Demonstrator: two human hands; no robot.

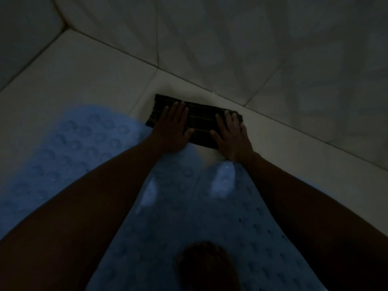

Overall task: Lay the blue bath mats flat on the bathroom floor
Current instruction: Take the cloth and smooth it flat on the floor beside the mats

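Note:
The scene is dim. One blue bath mat (69, 148) with round suction cups lies on the pale floor tiles at the left. A second blue mat (189, 219) with small holes lies in the middle, under my arms. Both hands rest flat, fingers spread, on a dark folded cloth (199, 122) with faint stripes that lies beyond the mats near the wall. My left hand (172, 129) presses its left part. My right hand (232, 137) presses its right part. The mats' near edges are hidden by my arms.
A tiled wall (273, 49) rises just behind the cloth and meets another wall (25, 28) in a corner at the upper left. My bare foot (206, 267) stands on the middle mat at the bottom. Bare floor tiles (73, 80) stretch left of the cloth.

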